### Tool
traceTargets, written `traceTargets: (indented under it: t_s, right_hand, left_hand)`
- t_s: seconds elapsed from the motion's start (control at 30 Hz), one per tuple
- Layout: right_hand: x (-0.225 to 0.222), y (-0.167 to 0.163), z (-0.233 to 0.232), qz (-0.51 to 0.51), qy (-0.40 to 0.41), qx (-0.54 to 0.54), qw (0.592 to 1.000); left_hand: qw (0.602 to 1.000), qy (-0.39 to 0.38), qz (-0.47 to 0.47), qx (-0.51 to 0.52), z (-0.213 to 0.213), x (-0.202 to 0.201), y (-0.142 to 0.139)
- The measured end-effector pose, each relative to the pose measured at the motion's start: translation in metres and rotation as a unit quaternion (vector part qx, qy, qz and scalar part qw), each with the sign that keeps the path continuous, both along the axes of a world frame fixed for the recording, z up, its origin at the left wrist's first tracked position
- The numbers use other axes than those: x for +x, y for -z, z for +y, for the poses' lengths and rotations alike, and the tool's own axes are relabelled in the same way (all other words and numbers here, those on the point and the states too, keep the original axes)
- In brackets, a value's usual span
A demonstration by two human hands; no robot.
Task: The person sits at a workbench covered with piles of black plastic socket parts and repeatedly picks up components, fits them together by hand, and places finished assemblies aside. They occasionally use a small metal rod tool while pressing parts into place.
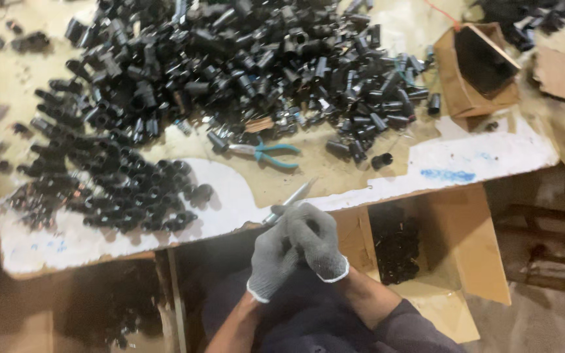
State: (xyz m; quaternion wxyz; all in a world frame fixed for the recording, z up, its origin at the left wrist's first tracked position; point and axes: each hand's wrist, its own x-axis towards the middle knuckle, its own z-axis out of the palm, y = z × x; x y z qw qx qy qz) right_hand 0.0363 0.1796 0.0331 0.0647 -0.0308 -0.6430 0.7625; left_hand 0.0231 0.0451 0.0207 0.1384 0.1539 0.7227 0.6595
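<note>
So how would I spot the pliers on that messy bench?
Start at the big heap of black tube pieces covering the worktable. Just below its front edge, above the gloved hands, lie the pliers on bare board. Their teal handles are the only bright colour among all the black parts.

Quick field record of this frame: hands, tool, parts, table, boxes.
left hand: grey glove, pressed against the right
right hand: grey glove, grips thin metal tool
parts: black tube pieces heaped on the table
pliers: teal handles, lying by the heap
small box: cardboard, on the table, right
low box: below the edge, holds black parts
</note>
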Motion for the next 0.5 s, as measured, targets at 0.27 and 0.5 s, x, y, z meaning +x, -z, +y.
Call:
traceTargets:
  t_s: [0.27, 0.5]
  right_hand:
    - [-0.040, 0.013, 0.017, -0.031, -0.086, -0.188, 0.978]
    - [-0.071, 0.012, 0.014, 0.002, -0.084, -0.184, 0.979]
  left_hand:
    - [0.994, -0.042, 0.066, -0.078, 0.018, -0.015, 0.031]
    - [0.988, -0.092, 0.051, -0.110, 0.024, -0.027, 0.015]
